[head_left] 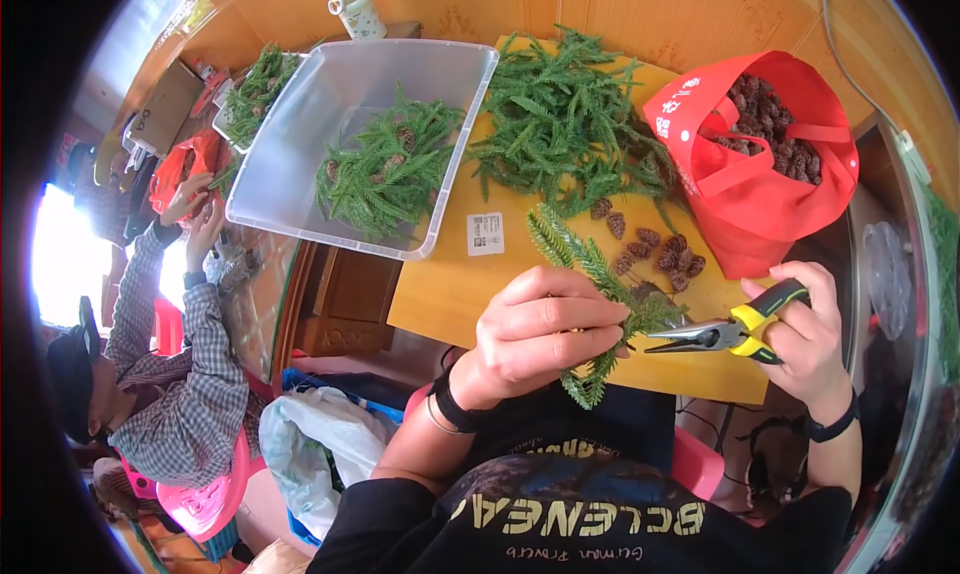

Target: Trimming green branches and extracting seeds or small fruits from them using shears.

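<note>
My left hand pinches a green artificial pine sprig over the near part of the yellow table. Its needles stick out above and below my fingers. In my right hand are needle-nose pliers with black and yellow handles. Their jaws are parted and point left, close to the sprig; whether they touch it I cannot tell. Just beyond my hands, several loose brown pine cones lie on the table. Behind these spreads a heap of green pine sprigs.
Left of the heap stands a clear plastic bin holding pine sprigs with cones. A red bag full of pine cones is at the right. A white label lies on the table. At far left, another person works at a second table.
</note>
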`<state>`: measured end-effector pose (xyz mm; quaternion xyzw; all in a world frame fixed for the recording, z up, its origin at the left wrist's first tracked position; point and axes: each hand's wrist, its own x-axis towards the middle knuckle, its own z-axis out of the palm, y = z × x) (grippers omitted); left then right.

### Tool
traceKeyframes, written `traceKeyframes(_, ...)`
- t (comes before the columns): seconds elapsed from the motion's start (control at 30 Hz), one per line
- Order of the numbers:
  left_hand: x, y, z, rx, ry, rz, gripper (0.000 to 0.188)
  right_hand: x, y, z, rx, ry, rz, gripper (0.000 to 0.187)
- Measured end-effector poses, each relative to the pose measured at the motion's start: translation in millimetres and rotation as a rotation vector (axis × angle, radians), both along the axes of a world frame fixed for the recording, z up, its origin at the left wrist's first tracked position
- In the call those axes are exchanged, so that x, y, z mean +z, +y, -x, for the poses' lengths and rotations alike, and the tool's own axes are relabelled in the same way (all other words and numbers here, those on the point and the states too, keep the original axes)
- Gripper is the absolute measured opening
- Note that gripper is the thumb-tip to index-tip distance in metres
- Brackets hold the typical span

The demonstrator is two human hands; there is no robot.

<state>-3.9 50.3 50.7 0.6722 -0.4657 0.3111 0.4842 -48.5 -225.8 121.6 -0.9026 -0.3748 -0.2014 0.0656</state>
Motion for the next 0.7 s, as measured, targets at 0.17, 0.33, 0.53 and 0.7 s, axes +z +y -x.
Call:
traceKeyframes(0.17,4.1,2.2,1.0,0.001,0.0,-0.037,0.028,-0.2,0.6,-1.0,0.006,-0.012,0.015,0.024)
traceKeyframes(0.33,1.6,0.5,-0.2,0.009,0.004,-0.026,0.026,-2.1,-0.2,-2.6,0.01,-0.021,0.022,0.025)
traceKeyframes(0.53,0.7,-0.5,-1.6,-0.024,0.057,-0.002,0.026,-2.6,0.2,-2.6,0.014,-0.011,0.009,0.024)
traceKeyframes(0.7,-2.9,-5.9,-2.6,-0.048,0.182,0.051,0.032,-3.6,-0.1,-4.0,0.008,0.099,-0.013,0.023)
